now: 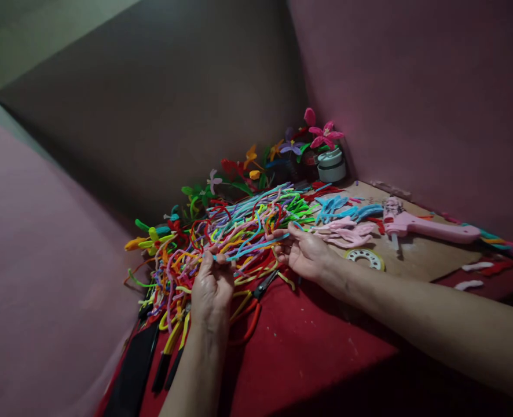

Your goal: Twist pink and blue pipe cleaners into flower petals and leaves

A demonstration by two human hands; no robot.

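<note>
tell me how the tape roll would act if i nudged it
The tape roll would probably slide rather than roll, since it lies flat on the brown board. It is likely light for its size, as holes ring its core.

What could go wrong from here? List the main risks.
The blue stem between the left hand and right hand could snag in the tangled pile of stems around it. The scissors lie just below the right hand, blades towards it, so a careless dip might nick a finger. If the glue gun is hot, which I can't tell, its nozzle could scorch the board.
</note>
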